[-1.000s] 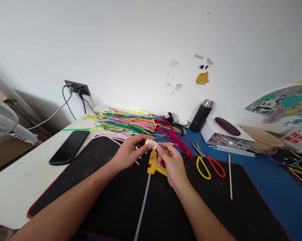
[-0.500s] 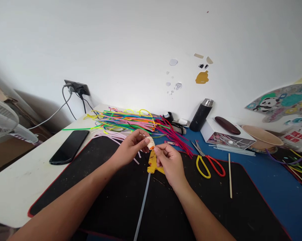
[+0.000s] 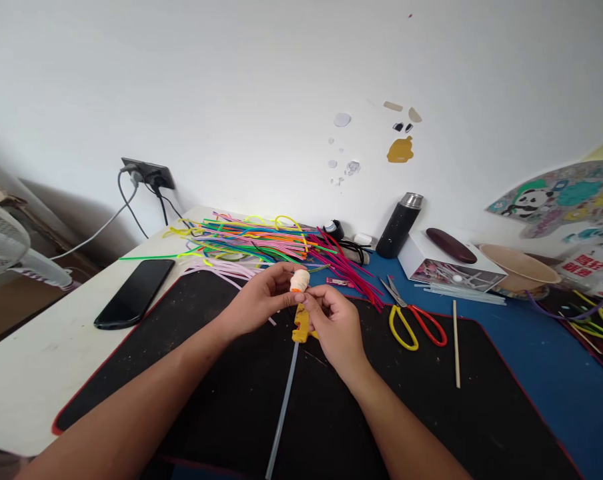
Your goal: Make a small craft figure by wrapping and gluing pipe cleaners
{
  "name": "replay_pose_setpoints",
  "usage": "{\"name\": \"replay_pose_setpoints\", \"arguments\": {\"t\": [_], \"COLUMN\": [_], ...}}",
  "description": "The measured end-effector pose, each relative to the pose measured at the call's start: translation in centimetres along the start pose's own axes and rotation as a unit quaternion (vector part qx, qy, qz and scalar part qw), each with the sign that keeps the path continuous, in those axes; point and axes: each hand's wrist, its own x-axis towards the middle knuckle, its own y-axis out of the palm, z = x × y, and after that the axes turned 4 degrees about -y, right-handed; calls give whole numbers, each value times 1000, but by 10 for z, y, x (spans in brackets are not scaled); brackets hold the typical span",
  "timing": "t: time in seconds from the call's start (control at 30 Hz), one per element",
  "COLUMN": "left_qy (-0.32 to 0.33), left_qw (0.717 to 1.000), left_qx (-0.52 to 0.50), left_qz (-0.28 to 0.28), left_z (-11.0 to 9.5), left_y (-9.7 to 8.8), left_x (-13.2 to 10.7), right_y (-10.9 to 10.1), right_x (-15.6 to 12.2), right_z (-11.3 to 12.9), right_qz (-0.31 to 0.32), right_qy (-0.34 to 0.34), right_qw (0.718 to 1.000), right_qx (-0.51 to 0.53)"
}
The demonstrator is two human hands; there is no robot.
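Observation:
My left hand [image 3: 261, 297] pinches a small cream coiled piece [image 3: 300, 281], which looks wound from pipe cleaner and has an orange part at its lower end. With thumb and forefinger closed at that orange end, my right hand [image 3: 337, 323] meets the left thumb; the fingertips partly cover what they grip. Just beneath both hands a yellow glue gun [image 3: 300, 327] lies on the black mat [image 3: 231, 400], partly hidden by the right hand. A long translucent glue stick [image 3: 283, 413] sticks out of its back toward me.
Behind the hands lies a heap of colourful pipe cleaners [image 3: 256, 237]. Scissors [image 3: 404, 320] with yellow and red handles and a wooden stick [image 3: 456, 343] are at right. A phone [image 3: 134, 293] is at left. A black flask [image 3: 400, 225], a white box [image 3: 449, 260] and a bowl [image 3: 519, 267] stand behind.
The cream piece has turned more upright, its orange end now facing down toward me. My hands have drawn together, thumbs meeting below it. The view has shifted slightly.

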Motion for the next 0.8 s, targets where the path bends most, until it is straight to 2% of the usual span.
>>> {"name": "replay_pose_setpoints", "arguments": {"t": [0.37,0.57,0.8], "left_qy": [-1,-19,4], "left_qw": [999,1000,998], "left_qx": [-1,0,39], "left_qz": [-39,-16,-39], "left_z": [2,3,5], "left_y": [-1,0,-4], "left_x": [3,1,2], "right_y": [-3,-3,-3], "right_x": [0,0,0], "right_z": [1,0,1], "right_qz": [-4,-14,4], "right_qy": [-72,-74,-81], "right_qw": [993,994,993], "right_qx": [-94,-79,-85]}}
